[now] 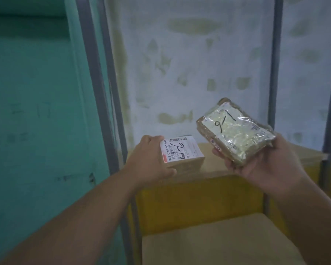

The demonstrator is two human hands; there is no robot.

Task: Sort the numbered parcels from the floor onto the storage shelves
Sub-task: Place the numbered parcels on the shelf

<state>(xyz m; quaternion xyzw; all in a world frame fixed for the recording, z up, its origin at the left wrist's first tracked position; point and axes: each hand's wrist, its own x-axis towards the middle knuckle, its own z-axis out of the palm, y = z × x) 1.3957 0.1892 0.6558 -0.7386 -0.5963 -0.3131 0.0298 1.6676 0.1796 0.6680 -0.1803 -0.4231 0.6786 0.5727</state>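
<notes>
A small cardboard parcel [182, 153] with a white barcode label and a handwritten "2" was set on the left end of the upper shelf board [214, 169], and it was gripped at its left side by the left hand [151, 159], the thumb laid along its front edge. A second, flatter parcel [235, 131], wrapped in clear plastic and marked "9", was held tilted above the same shelf board by the right hand [266, 161], whose fingers were curled under it. A lower shelf board [218, 240] was seen beneath, between grey metal uprights [103, 92], with a teal wall [36, 111] to the left.
</notes>
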